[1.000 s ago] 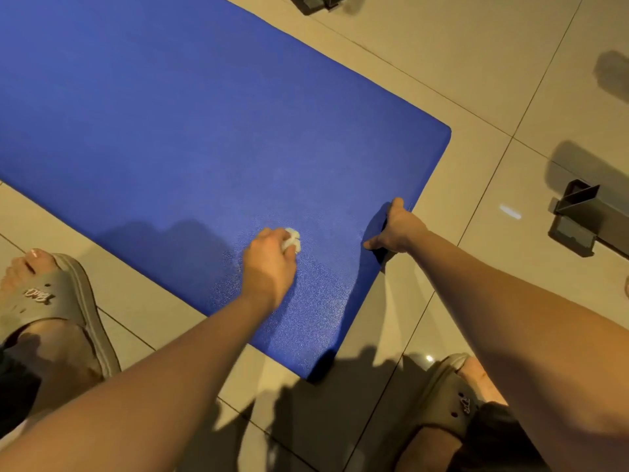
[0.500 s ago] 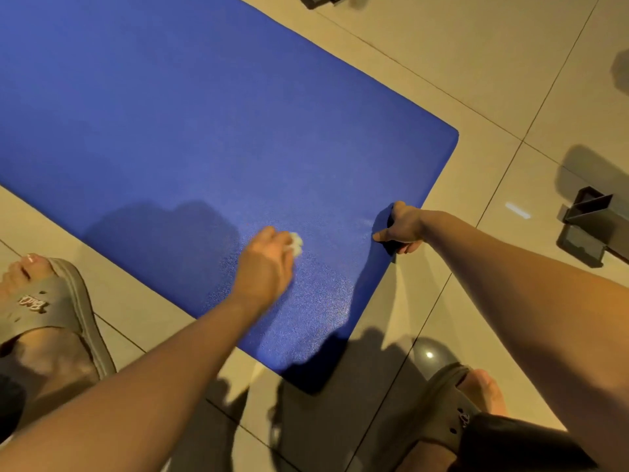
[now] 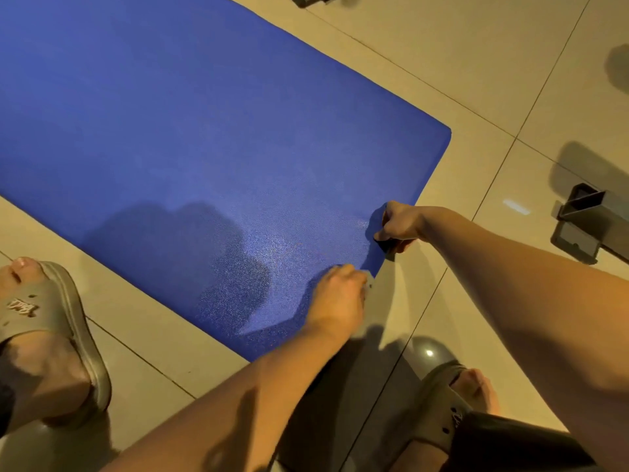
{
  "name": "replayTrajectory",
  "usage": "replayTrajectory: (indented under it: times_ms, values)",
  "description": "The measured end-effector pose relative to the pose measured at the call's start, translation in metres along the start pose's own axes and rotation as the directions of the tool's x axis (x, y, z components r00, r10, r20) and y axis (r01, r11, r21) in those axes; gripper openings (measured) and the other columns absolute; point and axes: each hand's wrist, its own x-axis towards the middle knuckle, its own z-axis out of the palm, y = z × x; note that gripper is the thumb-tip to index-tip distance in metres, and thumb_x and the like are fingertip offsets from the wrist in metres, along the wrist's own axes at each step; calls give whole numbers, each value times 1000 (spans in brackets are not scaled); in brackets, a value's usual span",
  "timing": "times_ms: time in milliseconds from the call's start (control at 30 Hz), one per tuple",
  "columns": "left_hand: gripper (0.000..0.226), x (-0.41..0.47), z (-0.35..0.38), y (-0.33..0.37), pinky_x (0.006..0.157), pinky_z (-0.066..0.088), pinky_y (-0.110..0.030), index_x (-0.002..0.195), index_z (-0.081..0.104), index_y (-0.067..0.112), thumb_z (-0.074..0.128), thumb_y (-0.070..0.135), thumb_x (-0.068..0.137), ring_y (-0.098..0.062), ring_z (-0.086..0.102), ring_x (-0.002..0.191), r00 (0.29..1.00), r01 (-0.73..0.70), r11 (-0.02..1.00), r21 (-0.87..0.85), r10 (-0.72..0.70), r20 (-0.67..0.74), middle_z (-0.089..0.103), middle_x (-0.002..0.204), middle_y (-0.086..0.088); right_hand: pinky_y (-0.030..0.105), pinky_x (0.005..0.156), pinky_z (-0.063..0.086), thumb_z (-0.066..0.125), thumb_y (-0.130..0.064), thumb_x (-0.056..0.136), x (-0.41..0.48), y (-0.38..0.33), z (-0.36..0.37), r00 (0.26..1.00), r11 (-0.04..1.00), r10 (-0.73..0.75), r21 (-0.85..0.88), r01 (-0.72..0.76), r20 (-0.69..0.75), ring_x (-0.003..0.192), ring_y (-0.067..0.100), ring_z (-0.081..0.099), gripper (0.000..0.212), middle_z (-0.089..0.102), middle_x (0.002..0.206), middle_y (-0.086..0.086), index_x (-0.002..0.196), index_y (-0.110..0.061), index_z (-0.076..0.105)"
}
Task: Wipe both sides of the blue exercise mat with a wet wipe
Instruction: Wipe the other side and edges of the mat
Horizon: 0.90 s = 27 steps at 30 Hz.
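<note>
from the head view, a blue textured foam exercise mat [image 3: 211, 131] lies flat on the beige tiled floor [image 3: 459, 56], running from the upper left down to its short end in the middle of the frame. the right hand [image 3: 399, 225] grasps that short edge near the mat's near corner, thumb on top and fingers curled underneath, and the edge is raised a little off the tile there. just beside it, the left hand [image 3: 340, 298] sits on the same edge of the mat, blurred, its fingers curled down round a small pale wet wipe [image 3: 369, 283], of which only a scrap shows at the fingertips. a damp sheen [image 3: 265, 250] glints on the mat beside the left hand. a foot in a grey-brown rubber slide sandal [image 3: 47, 321] stands on the tile off the mat's long near edge, and another foot in a matching sandal [image 3: 442, 407] off the short end. a dark metal bracket [image 3: 589, 216] rests on the floor, well apart to the right.
</note>
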Motion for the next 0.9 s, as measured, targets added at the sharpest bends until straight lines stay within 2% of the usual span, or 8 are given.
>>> replayTrajectory:
  times_ms: [67,200,333,433,500,600,700,900]
  values:
    - [11,2,0,-1,74,50,-44,98,69,13,60,11,92,-34,58,96,995,-84,995,58,81,53,59,97,-9,50,72,63,69,-20,93,-1,-3,1,1000,1000,-2,-29,2,-11,81,38,74,33,68,102,26,110,5,55]
    - [17,12,-41,-43,77,50,-37,101,73,15,59,11,92,-32,62,88,993,-56,996,74,63,-102,65,96,-8,44,73,63,66,-17,96,-2,-8,2,1000,998,9,-55,-10,-6,81,36,73,35,66,105,25,117,4,48]
    - [11,31,-94,-95,68,49,-39,86,68,5,59,8,92,-39,60,81,972,153,981,116,-128,-197,63,87,-17,43,71,63,70,-15,91,-1,-5,-1,1000,998,-18,-67,18,-3,80,31,71,40,66,106,22,120,2,49]
    - [8,41,-105,-110,70,41,-32,89,67,8,62,12,94,-35,64,91,905,343,938,46,-317,-283,70,99,-12,46,78,61,75,-12,86,-2,0,-1,999,996,-51,-75,51,-3,93,30,68,56,62,112,19,129,-1,41]
    - [10,41,-96,-100,73,40,-30,89,67,8,60,14,94,-32,66,95,887,373,928,-19,-362,-286,73,103,-10,46,82,59,74,-10,86,-3,3,1,997,995,-72,-71,71,-16,96,28,64,59,58,116,19,132,-3,37]
    - [16,34,-68,-64,79,51,-35,90,69,15,56,22,93,-29,68,94,933,286,954,-88,-299,-203,73,102,-7,40,83,56,73,-11,89,-1,7,3,994,993,-105,-50,104,-32,100,26,57,61,52,117,15,135,-6,33]
    - [13,27,-29,-17,79,50,-38,99,72,16,59,13,96,-28,64,91,977,175,984,-42,-179,-119,70,100,-7,40,83,56,72,-13,90,1,9,4,994,994,-106,-39,105,-38,101,26,56,57,51,116,13,132,-9,34]
    - [9,22,-8,-1,70,50,-39,95,69,16,67,9,89,-31,61,84,998,-48,996,77,52,-48,63,90,-6,37,67,41,67,-1,88,7,15,-3,988,988,-154,-6,154,-27,76,27,44,21,46,84,13,84,-8,47]
